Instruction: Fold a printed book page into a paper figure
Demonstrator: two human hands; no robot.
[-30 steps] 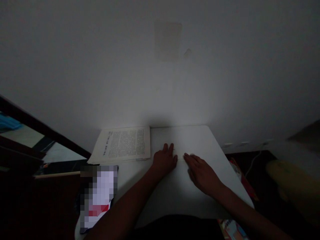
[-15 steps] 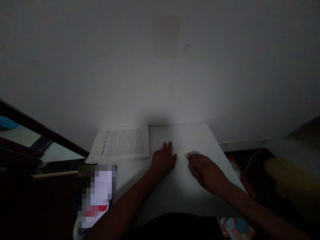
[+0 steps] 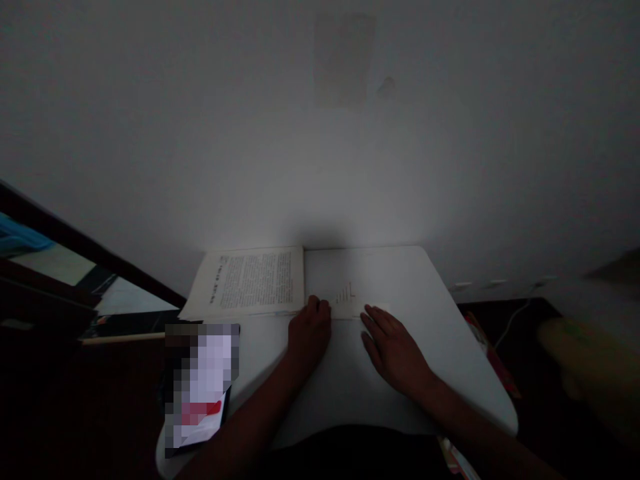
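An open book (image 3: 250, 281) with printed text lies at the back left of a small white table (image 3: 450, 360). A sheet of white paper (image 3: 350, 297) with faint red marks lies beside it, its near edge folded. My left hand (image 3: 309, 333) rests on the paper's near left edge, fingers curled down and pressing. Flat on the table by the paper's near right edge lies my right hand (image 3: 393, 347), its fingers stretched out. The room is dim.
A blurred-out flat object (image 3: 200, 387) lies at the table's near left corner. A white wall (image 3: 320, 133) rises right behind the table. Dark furniture (image 3: 60, 293) stands to the left; a yellowish shape (image 3: 585, 353) and colourful items (image 3: 493, 367) lie on the right.
Both hands have slid back toward me and to the left along the paper. The paper's far part with red marks now shows beyond my fingers.
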